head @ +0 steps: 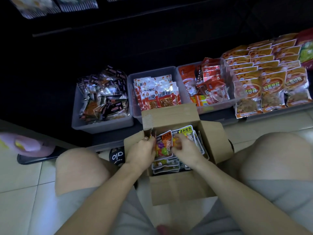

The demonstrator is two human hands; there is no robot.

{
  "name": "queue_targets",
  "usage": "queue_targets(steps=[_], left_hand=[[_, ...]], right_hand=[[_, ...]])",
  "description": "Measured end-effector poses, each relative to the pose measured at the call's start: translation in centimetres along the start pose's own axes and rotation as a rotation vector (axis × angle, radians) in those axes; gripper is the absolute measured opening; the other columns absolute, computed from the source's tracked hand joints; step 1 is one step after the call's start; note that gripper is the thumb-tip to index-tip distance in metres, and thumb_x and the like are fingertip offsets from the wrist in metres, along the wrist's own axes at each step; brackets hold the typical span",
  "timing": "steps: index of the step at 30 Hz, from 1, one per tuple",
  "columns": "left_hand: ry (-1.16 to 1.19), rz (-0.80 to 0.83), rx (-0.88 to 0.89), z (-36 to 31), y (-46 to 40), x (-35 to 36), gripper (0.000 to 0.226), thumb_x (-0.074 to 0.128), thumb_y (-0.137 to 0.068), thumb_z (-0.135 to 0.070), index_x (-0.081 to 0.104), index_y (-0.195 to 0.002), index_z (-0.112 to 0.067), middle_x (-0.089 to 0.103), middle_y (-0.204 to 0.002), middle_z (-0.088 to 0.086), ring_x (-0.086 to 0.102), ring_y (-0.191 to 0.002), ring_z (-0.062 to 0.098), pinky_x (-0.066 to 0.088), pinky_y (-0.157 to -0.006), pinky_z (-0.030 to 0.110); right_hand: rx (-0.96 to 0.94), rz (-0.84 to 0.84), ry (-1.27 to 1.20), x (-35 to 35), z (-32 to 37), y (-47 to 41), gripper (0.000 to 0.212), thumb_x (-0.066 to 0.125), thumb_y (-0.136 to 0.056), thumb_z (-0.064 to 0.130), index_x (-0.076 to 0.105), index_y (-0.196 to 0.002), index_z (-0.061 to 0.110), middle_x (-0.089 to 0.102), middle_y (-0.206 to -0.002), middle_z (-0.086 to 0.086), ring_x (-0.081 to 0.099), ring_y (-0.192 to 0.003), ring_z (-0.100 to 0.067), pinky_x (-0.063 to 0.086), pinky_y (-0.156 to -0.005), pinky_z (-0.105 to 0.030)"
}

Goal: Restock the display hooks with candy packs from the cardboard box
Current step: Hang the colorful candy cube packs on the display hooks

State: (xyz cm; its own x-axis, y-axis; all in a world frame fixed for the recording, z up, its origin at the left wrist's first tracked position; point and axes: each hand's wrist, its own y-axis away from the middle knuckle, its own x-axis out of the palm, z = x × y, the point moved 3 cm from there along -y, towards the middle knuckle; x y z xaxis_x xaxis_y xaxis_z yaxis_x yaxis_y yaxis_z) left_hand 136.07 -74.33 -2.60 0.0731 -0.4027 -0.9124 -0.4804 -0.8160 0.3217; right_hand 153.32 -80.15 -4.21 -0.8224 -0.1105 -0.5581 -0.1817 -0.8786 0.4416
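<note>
An open cardboard box [179, 189] stands on the floor between my knees, filled with colourful candy packs [183, 131]. Both hands are inside it. My left hand [141, 152] grips the left edge of a stack of candy packs [163, 146] with bright jelly-bean print. My right hand [183, 147] pinches the same stack from the right side, its fingers curled over the top pack. More packs [165, 165] lie lower in the box, partly hidden by my hands. Hanging packs [33, 5] on the display show dimly at the top left.
Three clear bins hold snacks behind the box: dark packs [103, 95], red-white packs [157, 95] and red packs [206, 85]. Rows of orange packs [271, 72] fill the shelf at right. A pink object [28, 145] sits at left and a black slipper [117, 156] near the box.
</note>
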Motion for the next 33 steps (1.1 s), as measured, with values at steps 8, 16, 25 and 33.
queue_targets(steps=[8, 16, 25, 33], left_hand=[[0.300, 0.007, -0.005, 2.0, 0.7, 0.5, 0.024, 0.052, -0.107, -0.020, 0.054, -0.128, -0.033, 0.071, -0.100, 0.000, 0.069, -0.088, 0.021, 0.057, -0.072, 0.037], [0.587, 0.051, -0.197, 3.2, 0.4, 0.5, 0.040, 0.045, -0.098, 0.004, 0.041, -0.128, -0.021, 0.072, -0.117, 0.002, 0.066, -0.114, 0.020, 0.053, -0.100, 0.040], [0.704, -0.051, -0.269, 3.8, -0.3, 0.0, 0.037, 0.046, -0.098, 0.009, 0.044, -0.120, -0.021, 0.052, -0.103, -0.015, 0.046, -0.095, -0.010, 0.038, -0.074, 0.001], [0.833, -0.010, -0.306, 3.6, -0.2, -0.5, 0.038, 0.060, -0.099, 0.001, 0.044, -0.124, -0.024, 0.054, -0.107, -0.011, 0.056, -0.095, -0.001, 0.045, -0.076, 0.010]], right_hand=[[0.285, 0.132, -0.237, 1.7, 1.6, -2.3, 0.074, 0.072, -0.092, 0.039, 0.038, -0.152, 0.012, 0.055, -0.144, -0.007, 0.050, -0.136, -0.029, 0.040, -0.109, -0.036], [0.335, 0.134, -0.145, 4.3, 2.6, -4.5, 0.052, 0.078, -0.075, 0.049, 0.070, -0.110, 0.012, 0.074, -0.107, -0.006, 0.069, -0.103, -0.024, 0.054, -0.084, -0.030], [0.422, 0.062, -0.038, 6.3, 2.1, -5.8, 0.057, 0.073, -0.087, 0.027, 0.049, -0.135, 0.005, 0.064, -0.132, -0.014, 0.063, -0.121, -0.033, 0.051, -0.096, -0.032], [0.304, 0.047, -0.069, 5.8, 1.3, -5.8, 0.037, 0.070, -0.088, 0.023, 0.065, -0.123, 0.017, 0.072, -0.121, -0.010, 0.067, -0.111, -0.031, 0.053, -0.090, -0.034]])
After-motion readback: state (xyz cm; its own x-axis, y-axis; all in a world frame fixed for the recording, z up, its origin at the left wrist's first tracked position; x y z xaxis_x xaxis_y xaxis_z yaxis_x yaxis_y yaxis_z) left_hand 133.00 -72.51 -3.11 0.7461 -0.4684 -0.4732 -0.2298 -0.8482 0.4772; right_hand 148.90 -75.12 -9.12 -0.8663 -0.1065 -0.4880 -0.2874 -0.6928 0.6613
